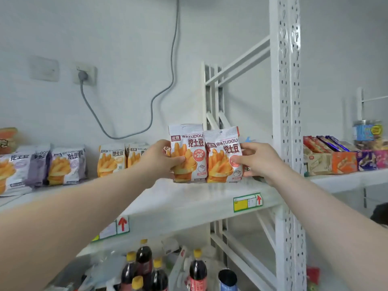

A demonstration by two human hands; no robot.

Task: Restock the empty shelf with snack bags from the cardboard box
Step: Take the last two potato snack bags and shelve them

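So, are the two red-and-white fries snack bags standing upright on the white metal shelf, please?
Upright: the left bag and right bag stand bottom-edge down on the shelf.

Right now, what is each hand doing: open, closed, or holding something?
Left hand: grips the left snack bag.
Right hand: grips the right snack bag.
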